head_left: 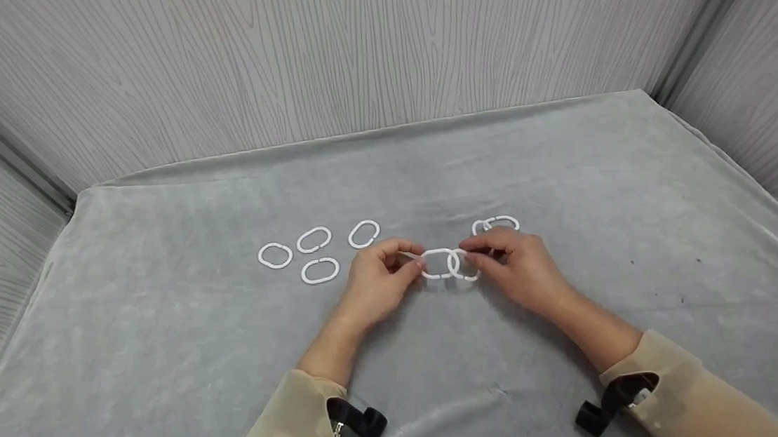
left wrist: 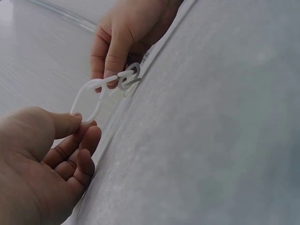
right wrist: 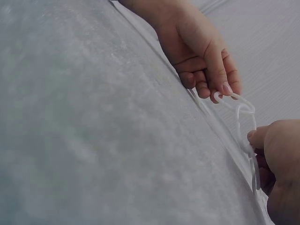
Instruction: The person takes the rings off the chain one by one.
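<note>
My left hand (head_left: 377,279) pinches the left end of a white oval ring (head_left: 438,251) between thumb and fingertips. Its other end is looped through a second white ring (head_left: 465,279), which my right hand (head_left: 521,267) pinches at its right side. Behind my right fingers, more joined white rings (head_left: 505,219) show, partly hidden by the hand. In the left wrist view the held ring (left wrist: 74,102) hangs between the left hand (left wrist: 51,159) and the right hand (left wrist: 129,37). The right wrist view shows the linked rings (right wrist: 253,122) between both hands.
Several loose white rings lie left of my hands: one at the far left (head_left: 262,260), two near it (head_left: 300,244) (head_left: 305,277), and one closer to my left hand (head_left: 353,236). A grey cloth (head_left: 198,376) covers the table, with grey wood-patterned panels (head_left: 346,53) behind.
</note>
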The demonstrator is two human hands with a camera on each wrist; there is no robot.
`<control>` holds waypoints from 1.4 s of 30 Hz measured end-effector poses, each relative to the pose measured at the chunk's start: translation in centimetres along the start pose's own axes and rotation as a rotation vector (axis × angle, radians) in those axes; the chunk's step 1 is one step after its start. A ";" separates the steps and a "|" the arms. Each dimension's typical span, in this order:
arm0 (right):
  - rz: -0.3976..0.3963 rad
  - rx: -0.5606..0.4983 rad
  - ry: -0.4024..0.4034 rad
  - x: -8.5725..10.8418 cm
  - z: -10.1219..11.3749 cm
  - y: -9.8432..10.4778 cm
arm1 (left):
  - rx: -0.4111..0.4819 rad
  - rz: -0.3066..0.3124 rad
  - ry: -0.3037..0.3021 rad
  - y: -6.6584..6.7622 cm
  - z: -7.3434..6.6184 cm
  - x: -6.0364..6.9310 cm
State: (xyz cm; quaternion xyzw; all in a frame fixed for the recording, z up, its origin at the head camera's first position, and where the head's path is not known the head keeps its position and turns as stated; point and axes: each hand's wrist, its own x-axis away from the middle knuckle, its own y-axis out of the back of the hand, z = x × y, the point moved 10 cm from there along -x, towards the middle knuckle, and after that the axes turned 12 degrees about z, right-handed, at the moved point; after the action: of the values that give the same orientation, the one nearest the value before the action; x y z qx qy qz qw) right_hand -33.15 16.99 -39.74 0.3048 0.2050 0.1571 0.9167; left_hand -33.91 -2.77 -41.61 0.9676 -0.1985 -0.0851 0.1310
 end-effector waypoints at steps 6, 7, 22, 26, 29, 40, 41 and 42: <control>-0.017 -0.030 0.043 0.0 0.6 0.3 | 0.049 -0.028 -0.062 0.2 -0.7 0.1; -0.017 -0.044 0.042 0.0 0.6 0.3 | 0.055 -0.028 -0.073 0.2 -0.9 0.1; -0.028 -0.160 0.024 0.1 -0.1 0.2 | 0.141 0.055 -0.106 -0.6 -1.1 -0.1; -0.020 -0.160 0.023 0.1 0.0 0.2 | 0.151 0.063 -0.087 -0.7 -1.0 -0.1; -0.018 -0.162 0.021 0.1 0.0 0.2 | 0.156 0.072 -0.075 -0.8 -0.9 -0.1; -0.025 -0.187 0.032 0.1 0.0 0.1 | 0.141 0.102 -0.040 -1.2 -0.6 -0.1; -0.025 -0.188 0.032 0.1 0.0 0.1 | 0.139 0.103 -0.040 -1.3 -0.6 -0.1; -0.026 -0.188 0.031 0.1 0.0 0.1 | 0.137 0.106 -0.040 -1.3 -0.6 -0.1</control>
State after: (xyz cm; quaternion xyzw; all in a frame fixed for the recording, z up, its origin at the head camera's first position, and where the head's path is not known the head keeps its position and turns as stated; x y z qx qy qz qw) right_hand -33.08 17.12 -39.66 0.2123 0.2075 0.1684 0.9399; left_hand -33.43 -1.45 -41.35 0.9606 -0.2572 -0.0834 0.0646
